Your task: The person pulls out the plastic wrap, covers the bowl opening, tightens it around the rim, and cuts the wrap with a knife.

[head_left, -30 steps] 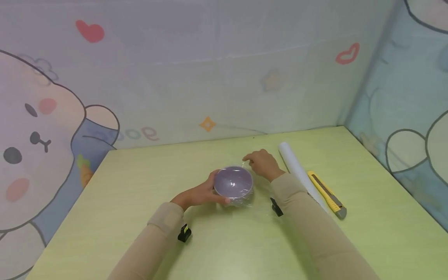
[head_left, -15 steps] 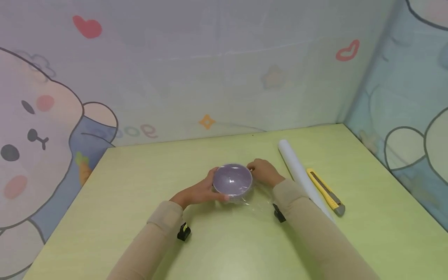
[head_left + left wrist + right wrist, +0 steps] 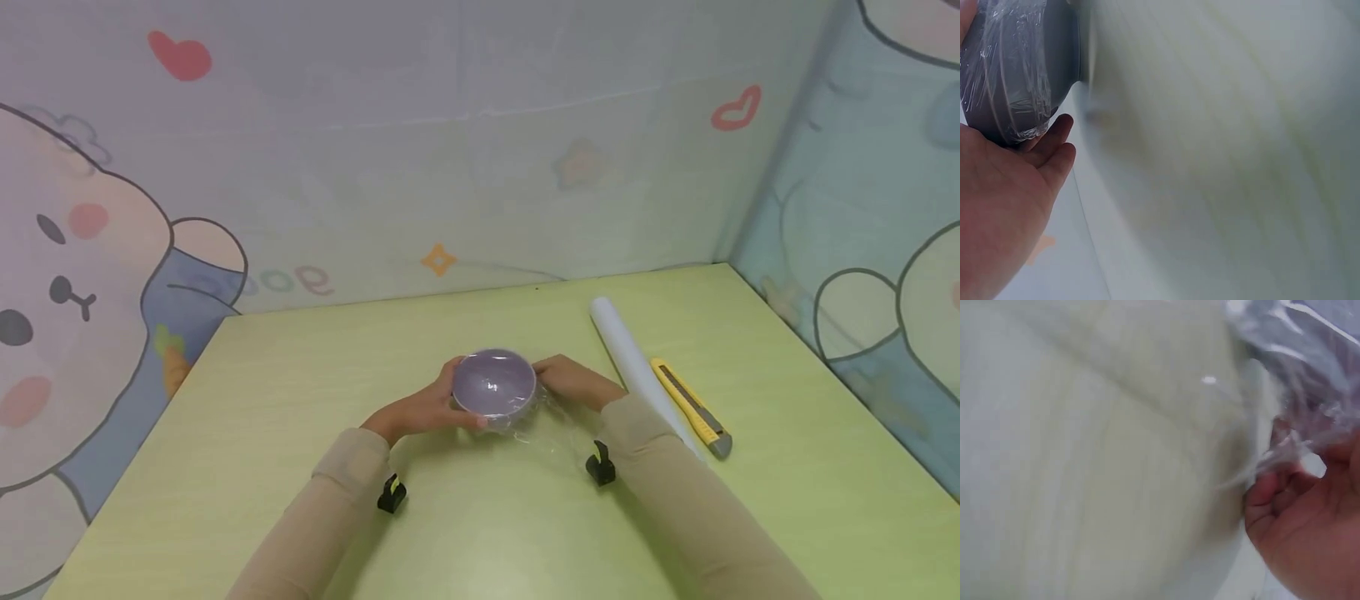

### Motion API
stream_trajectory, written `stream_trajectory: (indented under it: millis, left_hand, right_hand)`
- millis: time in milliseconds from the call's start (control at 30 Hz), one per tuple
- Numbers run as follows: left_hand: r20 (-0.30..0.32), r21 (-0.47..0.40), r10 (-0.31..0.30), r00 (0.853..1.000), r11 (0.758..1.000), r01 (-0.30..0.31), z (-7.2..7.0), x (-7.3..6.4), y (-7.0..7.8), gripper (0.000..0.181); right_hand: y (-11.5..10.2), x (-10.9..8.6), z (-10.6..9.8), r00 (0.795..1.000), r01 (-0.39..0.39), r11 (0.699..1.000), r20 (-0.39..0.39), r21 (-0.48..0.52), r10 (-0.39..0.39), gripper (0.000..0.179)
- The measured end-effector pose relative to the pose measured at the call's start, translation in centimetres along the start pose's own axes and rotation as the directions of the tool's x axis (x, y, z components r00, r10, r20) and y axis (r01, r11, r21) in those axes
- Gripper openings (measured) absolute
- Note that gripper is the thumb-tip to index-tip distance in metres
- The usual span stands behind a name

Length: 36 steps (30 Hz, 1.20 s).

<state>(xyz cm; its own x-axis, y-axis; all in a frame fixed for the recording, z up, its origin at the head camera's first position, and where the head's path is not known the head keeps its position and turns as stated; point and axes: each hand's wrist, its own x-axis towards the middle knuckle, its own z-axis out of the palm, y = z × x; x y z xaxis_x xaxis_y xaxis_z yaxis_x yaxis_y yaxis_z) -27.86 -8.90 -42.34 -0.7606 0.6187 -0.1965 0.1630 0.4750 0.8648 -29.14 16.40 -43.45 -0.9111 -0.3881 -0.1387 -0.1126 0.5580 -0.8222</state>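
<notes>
A small purple bowl [image 3: 493, 385] stands in the middle of the table in the head view, its inside facing up. Clear plastic wrap [image 3: 1013, 69] covers its side in creases, and a loose sheet trails to the lower right. My left hand [image 3: 427, 412] grips the bowl from the left, thumb on the near side and fingers round the far side. At the bowl's right edge, my right hand [image 3: 577, 383] pinches the wrap with curled fingers [image 3: 1266, 494], as the right wrist view shows. The tips of those fingers are partly hidden by the film.
A white roll [image 3: 633, 358] lies slantwise right of the right hand, partly under the sleeve. Beside it rests a yellow utility knife [image 3: 690, 408]. The pale green table [image 3: 315, 358] meets a cartoon-printed backdrop [image 3: 360, 167] at its far edge.
My right hand has come down from above the bowl's far right to its right edge, drawing the wrap with it. The left hand keeps its grip on the bowl.
</notes>
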Motion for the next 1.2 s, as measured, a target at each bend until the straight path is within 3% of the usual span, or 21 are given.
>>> stream_trajectory:
  millis: [133, 300, 467, 567, 733, 800, 900, 1067, 1200]
  left_hand:
    - [0.012, -0.009, -0.022, 1.0, 1.0, 0.022, -0.1, 0.0, 0.3, 0.105]
    - [0.005, -0.016, -0.042, 0.999, 0.999, 0.042, -0.1, -0.1, 0.3, 0.106]
    - [-0.008, -0.019, -0.03, 1.0, 0.999, 0.03, 0.0, -0.2, 0.1, 0.106]
    - [-0.012, -0.024, -0.028, 1.0, 0.999, 0.027, 0.1, -0.2, 0.1, 0.106]
    - [-0.012, -0.02, -0.024, 1.0, 0.999, 0.024, 0.2, 0.1, 0.3, 0.105]
    - [-0.014, -0.013, -0.027, 1.0, 1.0, 0.026, 0.3, 0.1, 0.3, 0.104]
    - [-0.019, -0.003, -0.04, 0.999, 0.999, 0.04, 0.3, 0.1, 0.3, 0.104]
    - [-0.031, 0.043, -0.033, 0.999, 0.998, 0.035, 0.3, 0.2, 0.2, 0.106]
    - [-0.054, 0.064, -0.019, 0.998, 0.998, 0.022, 0.3, 0.3, 0.0, 0.107]
  right_hand:
    - [-0.9, -1.1, -1.0, 0.999, -0.049, 0.997, -0.013, -0.068, 0.048, 0.043]
    - [-2.7, -4.3, -2.1, 0.998, -0.068, 0.968, -0.031, -0.243, 0.062, 0.042]
    - [-3.5, -7.6, -1.1, 0.999, -0.04, 0.904, -0.007, -0.426, 0.041, 0.058]
    - [-3.7, -8.9, 0.4, 0.998, -0.057, 0.855, -0.036, -0.515, 0.044, 0.062]
    - [-3.7, -9.6, 2.3, 0.995, -0.004, 0.756, -0.074, -0.655, -0.059, 0.035]
    - [-3.5, -9.7, 2.8, 0.986, 0.044, 0.722, -0.085, -0.691, -0.142, 0.02]
    - [-3.1, -9.6, 3.2, 0.961, 0.112, 0.69, -0.098, -0.715, -0.258, 0.017]
    - [-2.6, -10.0, 3.4, 0.934, 0.173, 0.661, -0.091, -0.73, -0.345, 0.02]
    - [-2.6, -10.4, 3.5, 0.938, 0.171, 0.667, -0.088, -0.725, -0.335, 0.02]
